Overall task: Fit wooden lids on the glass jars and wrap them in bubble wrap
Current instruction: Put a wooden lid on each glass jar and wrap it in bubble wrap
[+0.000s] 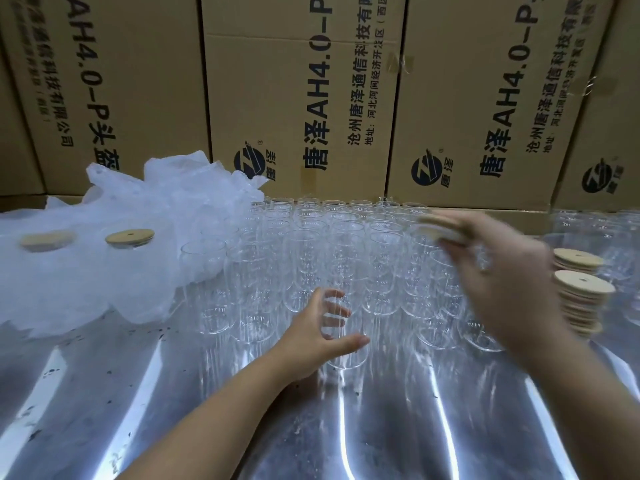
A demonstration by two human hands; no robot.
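Several clear glass jars (311,258) stand in rows on the shiny metal table (173,393). My left hand (320,336) curls around the nearest jar (346,327) at the front of the rows, fingers spread on its side. My right hand (498,271), blurred by motion, is raised over the right rows and grips a round wooden lid (440,227) in its fingertips. Two stacks of wooden lids (581,299) stand at the right. On the left, two lidded jars (130,239) sit within a heap of bubble wrap (104,251).
Tall cardboard boxes (304,98) with printed lettering form a wall right behind the jars. More glass jars (602,233) stand at the far right beyond the lid stacks. The table's near part shows bright reflective streaks and dark specks.
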